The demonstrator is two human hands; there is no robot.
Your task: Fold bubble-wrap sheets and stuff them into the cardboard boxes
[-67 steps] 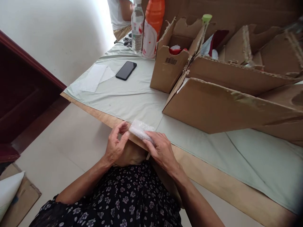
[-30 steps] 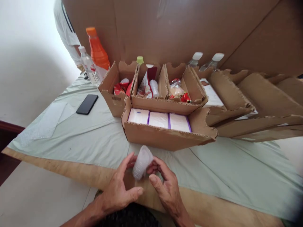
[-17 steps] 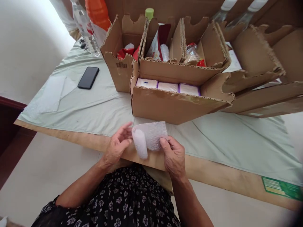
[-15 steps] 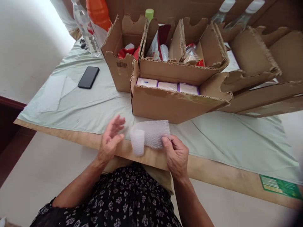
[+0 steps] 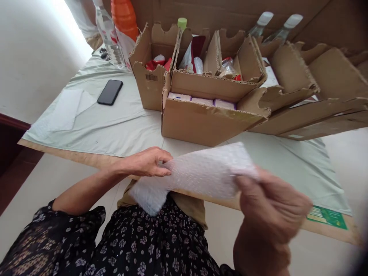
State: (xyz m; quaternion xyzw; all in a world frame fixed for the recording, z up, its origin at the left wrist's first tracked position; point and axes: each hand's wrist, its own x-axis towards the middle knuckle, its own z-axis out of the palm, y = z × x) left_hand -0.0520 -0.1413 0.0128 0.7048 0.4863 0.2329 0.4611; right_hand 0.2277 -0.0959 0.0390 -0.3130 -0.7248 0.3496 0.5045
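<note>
A strip of bubble wrap point(image 5: 201, 170) is stretched out above the table's front edge, with its left end hanging down over my lap. My right hand point(image 5: 270, 199), raised and slightly blurred, pinches the strip's right end between thumb and fingers. Around the strip's left part, my left hand point(image 5: 152, 163) has its thumb and fingers closed on the upper edge.
Cardboard boxes point(image 5: 209, 124) with packets inside stand across the back. Left of them are a black phone point(image 5: 110, 92), clear and orange bottles point(image 5: 125, 23), and flat bubble wrap sheets point(image 5: 66, 109). A green printed card point(image 5: 327, 217) lies at the right front edge.
The curled bubble wrap has been drawn out into a long strip. My right hand has moved right and up towards the camera, and my left hand has closed on the wrap.
</note>
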